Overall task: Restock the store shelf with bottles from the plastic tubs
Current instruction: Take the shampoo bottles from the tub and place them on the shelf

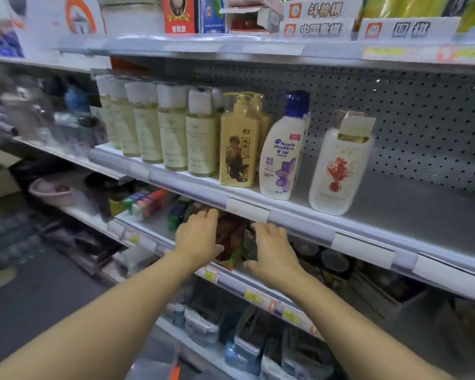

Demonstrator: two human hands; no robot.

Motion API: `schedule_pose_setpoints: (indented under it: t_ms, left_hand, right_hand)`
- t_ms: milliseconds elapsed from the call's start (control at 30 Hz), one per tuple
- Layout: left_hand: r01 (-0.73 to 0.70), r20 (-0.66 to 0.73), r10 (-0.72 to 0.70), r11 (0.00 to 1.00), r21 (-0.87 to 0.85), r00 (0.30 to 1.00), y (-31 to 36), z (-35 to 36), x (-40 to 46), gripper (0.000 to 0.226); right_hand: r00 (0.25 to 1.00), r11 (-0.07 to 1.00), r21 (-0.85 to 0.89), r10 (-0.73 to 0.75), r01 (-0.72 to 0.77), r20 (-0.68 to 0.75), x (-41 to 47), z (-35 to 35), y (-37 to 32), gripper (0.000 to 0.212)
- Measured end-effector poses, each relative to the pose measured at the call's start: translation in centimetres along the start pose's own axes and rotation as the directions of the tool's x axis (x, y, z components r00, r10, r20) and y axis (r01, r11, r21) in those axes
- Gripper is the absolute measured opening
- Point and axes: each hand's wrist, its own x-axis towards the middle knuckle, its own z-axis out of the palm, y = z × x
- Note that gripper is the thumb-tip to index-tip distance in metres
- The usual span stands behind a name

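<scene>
Head view: both my hands reach into the lower shelf, under the bottle shelf. Left hand curls round a dark brown pack; right hand grips a small dark green-black item beside it. Whether these are bottles I cannot tell. No tubs in sight. Shampoo bottles stand above, with bare shelf to their right. Advice to self: seat both items upright, labels out, pushed snug together, then let go without knocking their neighbours.
</scene>
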Motion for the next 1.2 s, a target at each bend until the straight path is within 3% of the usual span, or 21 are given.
schedule_pose_setpoints:
  t_ms: [200, 533, 800, 1200]
  left_hand:
    - [0.058, 0.147, -0.059, 0.998, 0.011, 0.987, -3.6, 3.1, -3.7, 0.057]
    - [0.126, 0.379, -0.094, 0.99, -0.059, 0.921, -8.2, 10.6, -11.4, 0.063]
    - [0.201, 0.572, -0.12, 0.976, -0.081, 0.812, -9.3, 18.4, -17.1, 0.065]
    - [0.302, 0.717, -0.141, 0.948, -0.101, 0.682, -6.9, 31.5, -22.9, 0.063]
  right_hand:
    - [0.992, 1.0, -0.016, -0.018, 0.02, 0.124, -1.6, 4.6, -1.7, 0.067]
    - [0.936, 0.994, -0.02, 0.106, -0.105, 0.336, -6.6, 12.9, -2.0, 0.067]
    - [0.862, 0.973, -0.061, 0.227, -0.224, 0.454, -11.8, 20.2, 0.9, 0.064]
    - [0.716, 0.924, -0.07, 0.338, -0.376, 0.611, -16.4, 31.4, 9.0, 0.068]
